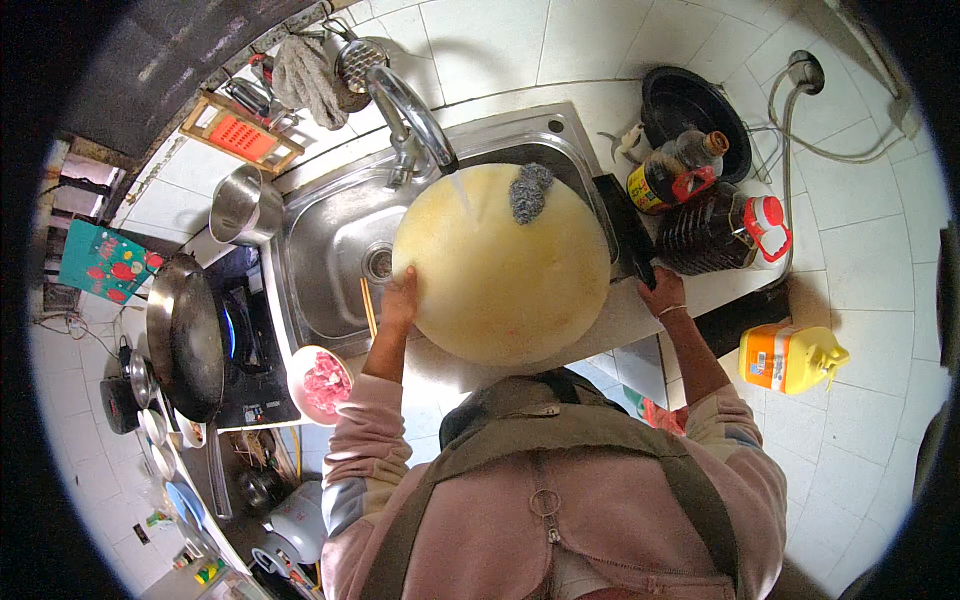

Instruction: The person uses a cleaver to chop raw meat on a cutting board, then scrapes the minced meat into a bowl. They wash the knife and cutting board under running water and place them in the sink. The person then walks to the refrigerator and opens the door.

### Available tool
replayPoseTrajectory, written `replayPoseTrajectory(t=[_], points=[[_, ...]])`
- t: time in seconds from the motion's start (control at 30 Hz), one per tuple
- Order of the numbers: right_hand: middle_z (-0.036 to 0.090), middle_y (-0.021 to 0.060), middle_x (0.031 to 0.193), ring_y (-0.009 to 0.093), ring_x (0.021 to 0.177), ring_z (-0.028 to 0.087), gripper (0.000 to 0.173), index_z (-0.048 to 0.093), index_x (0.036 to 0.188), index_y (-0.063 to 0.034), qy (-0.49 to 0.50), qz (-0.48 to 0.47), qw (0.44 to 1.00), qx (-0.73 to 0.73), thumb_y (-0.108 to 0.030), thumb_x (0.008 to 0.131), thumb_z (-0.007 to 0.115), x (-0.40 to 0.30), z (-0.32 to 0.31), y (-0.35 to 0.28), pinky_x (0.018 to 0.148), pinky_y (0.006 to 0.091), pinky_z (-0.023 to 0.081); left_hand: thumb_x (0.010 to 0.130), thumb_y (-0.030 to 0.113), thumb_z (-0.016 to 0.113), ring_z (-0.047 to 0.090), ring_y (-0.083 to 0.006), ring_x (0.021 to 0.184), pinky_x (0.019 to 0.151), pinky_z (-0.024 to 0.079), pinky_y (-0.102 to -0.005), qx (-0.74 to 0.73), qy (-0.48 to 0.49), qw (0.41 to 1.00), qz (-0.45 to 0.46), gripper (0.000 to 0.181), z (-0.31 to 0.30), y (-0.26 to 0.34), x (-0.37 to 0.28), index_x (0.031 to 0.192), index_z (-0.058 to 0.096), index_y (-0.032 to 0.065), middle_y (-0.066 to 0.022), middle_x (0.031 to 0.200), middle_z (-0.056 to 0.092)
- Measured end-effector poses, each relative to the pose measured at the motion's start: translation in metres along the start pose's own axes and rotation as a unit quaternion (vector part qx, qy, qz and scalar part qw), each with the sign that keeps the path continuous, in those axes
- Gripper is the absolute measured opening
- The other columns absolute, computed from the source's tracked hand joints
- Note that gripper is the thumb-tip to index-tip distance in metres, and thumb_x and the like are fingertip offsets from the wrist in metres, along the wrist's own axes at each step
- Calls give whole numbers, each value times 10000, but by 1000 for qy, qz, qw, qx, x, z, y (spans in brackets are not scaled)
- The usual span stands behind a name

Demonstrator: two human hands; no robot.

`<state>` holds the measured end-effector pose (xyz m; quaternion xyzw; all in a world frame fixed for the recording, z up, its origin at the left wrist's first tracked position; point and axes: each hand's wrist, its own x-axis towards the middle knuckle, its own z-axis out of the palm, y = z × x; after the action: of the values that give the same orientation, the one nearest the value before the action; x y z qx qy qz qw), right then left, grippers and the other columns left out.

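A large round pale-yellow cutting board [502, 277] lies over the right part of a stainless steel sink [330, 225]. Water runs onto it from the chrome faucet [420, 120]. A grey steel-wool scourer [529, 193] rests on its far part. My left hand [400, 300] holds the board's left edge, the thumb on top and the other fingers hidden. At the right, my right hand [664, 291] grips the black handle of a wide-bladed cleaver [626, 225], its blade pointing away from me. A pair of wooden chopsticks [367, 306] lies just left of my left hand.
A bowl of raw meat [322, 382] stands at the counter's front left. Beyond it are a wok [186, 337] on a cooktop and a metal pot [246, 206]. Dark sauce bottles [709, 232] and a black basin [694, 112] crowd the right. A yellow jug [787, 358] stands lower right.
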<state>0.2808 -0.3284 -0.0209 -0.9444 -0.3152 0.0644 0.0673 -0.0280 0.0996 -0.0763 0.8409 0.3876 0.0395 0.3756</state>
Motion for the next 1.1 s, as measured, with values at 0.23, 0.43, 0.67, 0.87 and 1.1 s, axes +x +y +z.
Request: replayPoseTrajectory(t=[0.23, 0.43, 0.67, 0.87, 1.1], points=[[445, 199, 1119, 357, 994, 467, 615, 415, 1162, -14, -59, 69, 996, -27, -392, 716, 609, 17, -24, -41, 857, 421, 388, 823, 446, 518, 595, -307, 800, 683, 460, -366, -163, 68, 980, -87, 527, -16, 47, -32, 1022, 554, -41, -225, 899, 599], [390, 223, 1183, 368, 1102, 378, 728, 361, 1228, -31, 67, -163, 962, 207, -422, 682, 644, 71, -50, -115, 922, 416, 342, 882, 323, 460, 515, -247, 1016, 857, 418, -352, -641, 39, 722, -257, 431, -19, 92, -65, 1184, 439, 16, -121, 1147, 519], [422, 203, 1181, 359, 1068, 420, 676, 379, 1234, -75, 69, -64, 984, 149, -241, 662, 699, 180, 29, -237, 898, 404, 375, 907, 253, 408, 431, -247, 1123, 954, 343, -400, -789, 15, 591, -171, 408, 5, 100, -80, 1266, 338, 73, -102, 1250, 428], [552, 166, 989, 338, 923, 525, 387, 516, 1015, -60, -22, -295, 869, 396, -141, 659, 645, 128, 17, -273, 823, 395, 412, 902, 201, 441, 445, -260, 1086, 883, 412, -382, -721, 88, 659, -198, 421, -13, 123, -90, 1251, 291, 19, -125, 1211, 428], [482, 178, 936, 358, 912, 467, 355, 510, 931, -39, -18, -404, 863, 304, -213, 663, 665, 52, -23, -324, 768, 416, 397, 887, 237, 484, 507, -215, 965, 793, 428, -308, -554, 150, 783, -240, 411, -27, 138, -83, 1180, 373, -29, -149, 1095, 506]])
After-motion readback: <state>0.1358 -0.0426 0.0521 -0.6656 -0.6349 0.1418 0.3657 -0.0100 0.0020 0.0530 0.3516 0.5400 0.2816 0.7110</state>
